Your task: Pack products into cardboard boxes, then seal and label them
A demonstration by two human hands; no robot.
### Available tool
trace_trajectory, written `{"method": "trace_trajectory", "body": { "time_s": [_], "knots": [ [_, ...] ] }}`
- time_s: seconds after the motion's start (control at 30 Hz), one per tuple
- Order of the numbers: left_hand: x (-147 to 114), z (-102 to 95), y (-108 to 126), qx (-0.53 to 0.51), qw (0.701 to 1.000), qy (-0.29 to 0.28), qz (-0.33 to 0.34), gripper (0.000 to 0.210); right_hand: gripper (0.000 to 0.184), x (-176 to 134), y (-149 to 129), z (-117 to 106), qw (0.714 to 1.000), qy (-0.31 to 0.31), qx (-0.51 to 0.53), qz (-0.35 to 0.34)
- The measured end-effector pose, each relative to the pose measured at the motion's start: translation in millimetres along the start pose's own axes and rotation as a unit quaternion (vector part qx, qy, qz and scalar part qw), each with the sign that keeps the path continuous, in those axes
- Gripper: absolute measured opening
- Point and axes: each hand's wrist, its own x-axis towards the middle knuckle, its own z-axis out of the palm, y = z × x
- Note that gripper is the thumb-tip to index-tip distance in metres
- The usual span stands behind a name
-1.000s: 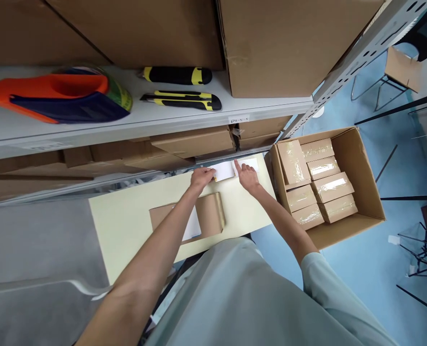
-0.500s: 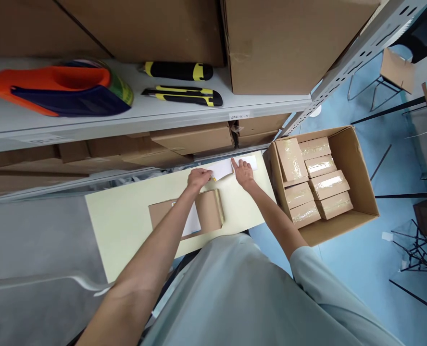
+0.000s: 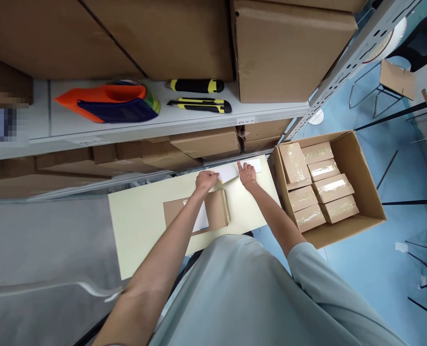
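Paper strip [image 3: 228,172], white and narrow

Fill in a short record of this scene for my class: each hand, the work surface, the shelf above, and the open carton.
Left hand: fingertips at the left end of some white paper
Right hand: index finger extended, over the paper
Work surface: pale board bearing cardboard with a white sheet on it
Shelf: two yellow-and-black cutters; orange-and-blue object
Open carton: small taped boxes
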Motion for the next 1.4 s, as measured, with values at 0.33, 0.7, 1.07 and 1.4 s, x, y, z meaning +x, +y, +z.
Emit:
{"method": "trace_trajectory", "body": {
  "time_s": [0.33,0.7,1.07,1.4],
  "knots": [
    [-114.1,-68.5,-20.8,-0.208,0.973,-0.065,0.082,0.056,0.074,-11.7,-0.5,-11.9,0.999,0.013,0.031,0.007],
    [-219.1,-107.5,-69.0,-0.122,0.979,-0.066,0.150,0.051,0.057,-149.1,-19.3,-5.7,0.847,0.054,0.491,-0.195],
    [-237.5,-104.7,-39.2,-0.266,0.954,-0.035,0.129,0.072,0.058,-221.2,-71.4,-31.0,0.772,0.003,0.591,-0.234],
    [-279.1,-128.8,-45.1,-0.340,0.931,0.002,0.133,0.071,0.057,-249.2,-79.7,-73.2,0.775,0.041,0.583,-0.242]
  ]
}}
